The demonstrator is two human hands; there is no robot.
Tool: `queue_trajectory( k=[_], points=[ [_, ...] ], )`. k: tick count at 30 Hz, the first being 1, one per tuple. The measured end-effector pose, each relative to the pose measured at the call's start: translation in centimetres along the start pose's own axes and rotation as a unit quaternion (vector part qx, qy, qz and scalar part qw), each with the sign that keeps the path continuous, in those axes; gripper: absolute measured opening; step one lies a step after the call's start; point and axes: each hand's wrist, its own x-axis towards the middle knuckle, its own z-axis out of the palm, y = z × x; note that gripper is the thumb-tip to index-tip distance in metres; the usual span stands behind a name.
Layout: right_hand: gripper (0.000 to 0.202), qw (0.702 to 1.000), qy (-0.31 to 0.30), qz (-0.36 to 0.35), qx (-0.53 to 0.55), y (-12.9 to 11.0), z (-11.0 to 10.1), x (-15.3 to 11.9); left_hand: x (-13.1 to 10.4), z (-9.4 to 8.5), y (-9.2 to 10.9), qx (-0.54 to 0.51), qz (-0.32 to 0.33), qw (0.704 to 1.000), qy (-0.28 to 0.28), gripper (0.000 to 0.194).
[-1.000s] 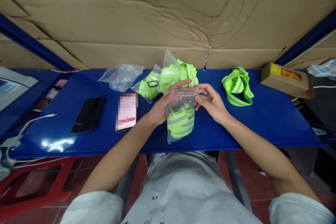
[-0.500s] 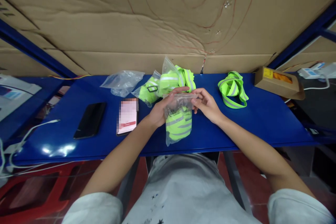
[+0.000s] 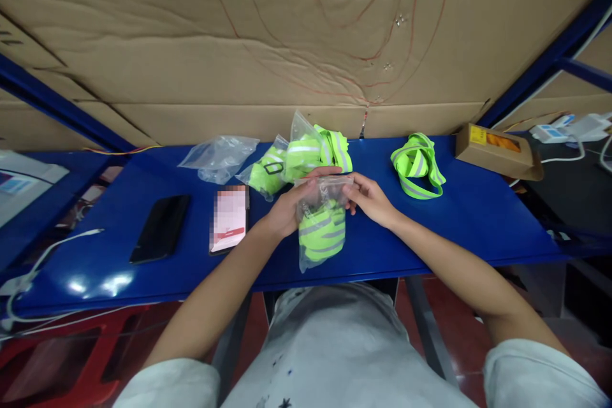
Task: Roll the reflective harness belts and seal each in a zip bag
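Near the front edge of the blue table, a clear zip-lock bag [image 3: 321, 229] holds a folded neon-yellow strap with grey reflective stripes. My left hand [image 3: 290, 205] grips the bag's upper left side, thumb on the plastic. At the top right corner, my right hand [image 3: 370, 199] pinches the bag's edge between thumb and fingers. Just behind the hands lie a bagged reflective strap with a black buckle [image 3: 268, 171] and more bagged yellow straps [image 3: 306, 156]. A loose, coiled reflective strap [image 3: 417, 167] rests to the right.
Left of the hands are a lit phone [image 3: 229, 220], a dark phone [image 3: 160, 228] and empty clear bags [image 3: 218, 156]. An open brown carton [image 3: 495, 150] stands at the table's [image 3: 478, 229] right end. Cardboard [image 3: 268, 64] walls the back; white cables hang at left.
The view has shifted slightly, so the table things appear a little lower and further left. Both hands keep their hold at the bag's top; the fingers have barely moved.
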Motion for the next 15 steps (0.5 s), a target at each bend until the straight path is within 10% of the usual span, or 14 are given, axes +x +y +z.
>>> queue_trajectory(
  k=[15],
  points=[
    [0.055, 0.999, 0.044, -0.013, -0.017, -0.03, -0.26, 0.02, -0.04, 0.03, -0.04, 0.032, 0.017, 0.997, 0.064, 0.066]
  ],
)
